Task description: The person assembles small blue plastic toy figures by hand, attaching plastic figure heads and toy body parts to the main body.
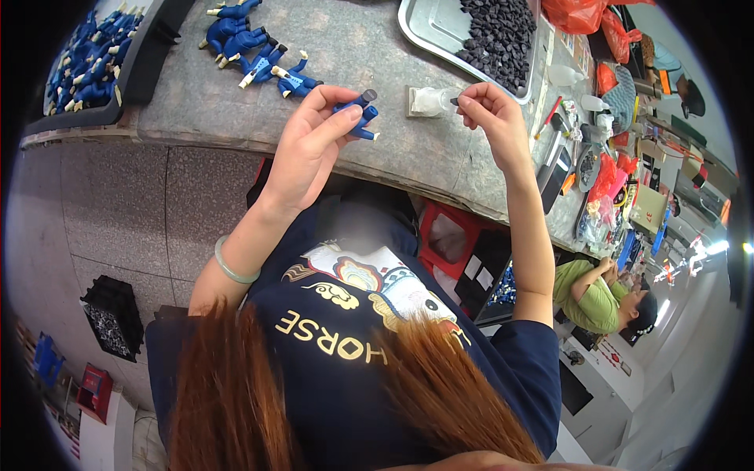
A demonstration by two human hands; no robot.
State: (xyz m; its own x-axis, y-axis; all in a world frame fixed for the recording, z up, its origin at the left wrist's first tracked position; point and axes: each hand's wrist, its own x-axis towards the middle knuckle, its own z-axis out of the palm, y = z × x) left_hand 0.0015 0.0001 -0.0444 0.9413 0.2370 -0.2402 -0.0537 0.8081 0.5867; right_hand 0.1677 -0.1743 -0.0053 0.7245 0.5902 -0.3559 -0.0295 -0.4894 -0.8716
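My left hand (314, 145) is closed around a small blue toy figure (366, 118), whose legs with dark ends point up and away from the palm. My right hand (491, 118) pinches a tiny dark piece (455, 101) between thumb and fingertips. Beside those fingertips a small white tub (429, 102), its contents unclear, stands on a little square base on the table. More blue figures (239, 39) lie in a loose row beyond my left hand. Past my right hand, a metal tray (428, 31) holds a heap of small black pieces (495, 43).
A dark-rimmed bin full of blue figures (90, 59) stands at the far left. Tools, bottles and red bags (605, 180) crowd the table's right side. A red crate (448, 235) sits under the table edge. Another person in green (589, 294) works at the right.
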